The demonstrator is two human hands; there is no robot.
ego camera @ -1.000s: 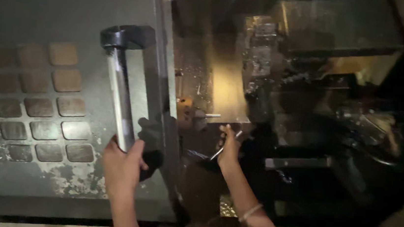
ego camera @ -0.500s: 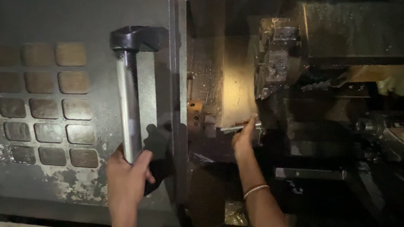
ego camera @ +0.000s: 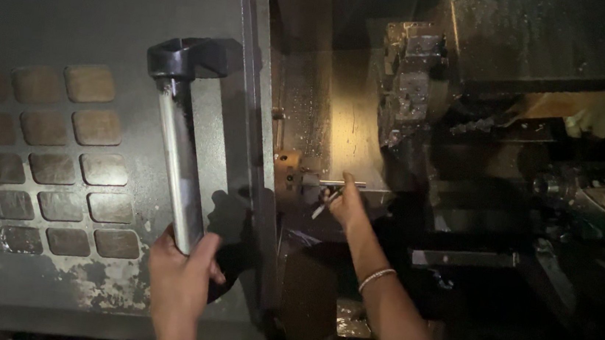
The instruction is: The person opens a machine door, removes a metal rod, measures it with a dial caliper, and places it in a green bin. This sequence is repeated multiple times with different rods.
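Left hand: the left hand [ego camera: 180,273] is wrapped around the lower end of the handle [ego camera: 179,158], thumb over the front of the bar, fingers curled behind it.
Handle: a long round bar of polished metal, upright on the door [ego camera: 51,20]; its top end sits in a blocky black bracket [ego camera: 189,58] with chamfered corners.
Door: flat grey sheet metal, matt and scuffed, with paint worn to pale blotches low down near the hand; its right edge is a raised vertical frame.
Window: a grid of small rounded-square panes [ego camera: 59,161] set in the door left of the handle, dull brown and cloudy.
Right hand: the right hand [ego camera: 347,205] reaches inside the machine, fingers narrowed and pinched on a rod [ego camera: 342,183]; a thin pale bangle [ego camera: 376,278] rings the forearm.
Rod: a slim bright metal rod, lying level, its left end at a brass-coloured fitting [ego camera: 287,172] just beside the door edge; a second thin metal sliver hangs under the hand, too blurred to tell what it is.
Interior: a wet, lit steel wall [ego camera: 348,115] flecked with chips behind the hand; above and to its right a dark blocky turret [ego camera: 411,77] with stepped faces; further right, shadowed machine parts, oily and indistinct.
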